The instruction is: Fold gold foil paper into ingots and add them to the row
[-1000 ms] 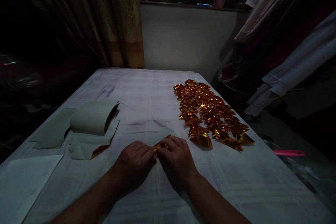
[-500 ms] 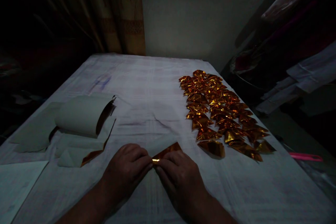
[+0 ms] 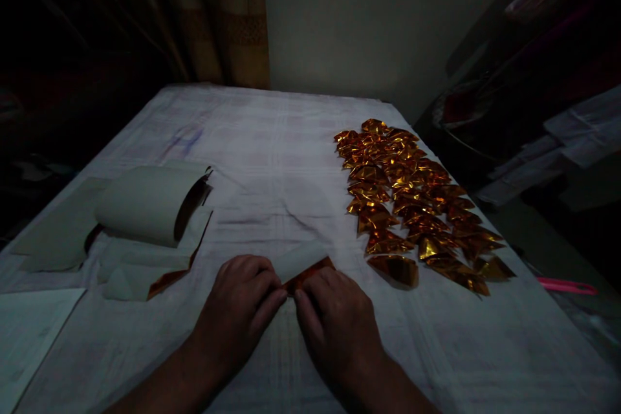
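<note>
Left hand (image 3: 237,310): fingers closed, pinching gold foil sheet (image 3: 310,270) | right hand (image 3: 334,326): fingers closed on same sheet, likely bracing its crease | sheet: flat on clothed table (image 3: 272,142), beside folded foil pieces (image 3: 412,207).

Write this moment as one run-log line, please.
left hand: pinching gold foil sheet | right hand: pinching same sheet | folded gold pieces: rows at right | paper stack: at left
</note>
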The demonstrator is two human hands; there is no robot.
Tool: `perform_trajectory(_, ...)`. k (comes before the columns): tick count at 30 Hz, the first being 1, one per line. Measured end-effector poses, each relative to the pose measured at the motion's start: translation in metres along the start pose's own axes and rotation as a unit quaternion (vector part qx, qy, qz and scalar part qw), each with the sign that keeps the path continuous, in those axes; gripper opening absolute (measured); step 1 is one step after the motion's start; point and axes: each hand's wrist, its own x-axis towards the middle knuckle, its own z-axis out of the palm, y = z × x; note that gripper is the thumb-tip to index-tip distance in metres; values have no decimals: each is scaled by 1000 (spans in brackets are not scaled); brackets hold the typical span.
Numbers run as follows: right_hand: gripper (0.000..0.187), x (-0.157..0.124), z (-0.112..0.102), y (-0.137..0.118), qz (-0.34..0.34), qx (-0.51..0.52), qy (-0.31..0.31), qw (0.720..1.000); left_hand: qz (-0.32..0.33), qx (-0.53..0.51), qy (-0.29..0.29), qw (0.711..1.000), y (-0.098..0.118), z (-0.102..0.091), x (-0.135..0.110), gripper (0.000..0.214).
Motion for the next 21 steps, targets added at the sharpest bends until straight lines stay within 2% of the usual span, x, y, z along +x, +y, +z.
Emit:
perform_trajectory(12,13,1,2,2,2,-15,3,1000,-21,18,21,999,4,7,1,16)
perform_trajectory(18,10,0,2,3,4,-3,-23,1000,-30,27,14,999,6,7,2,15)
perform_trajectory(21,10,-1,3,4,-7,-6,-17,1000,-26,30,20,999,6,7,2,14)
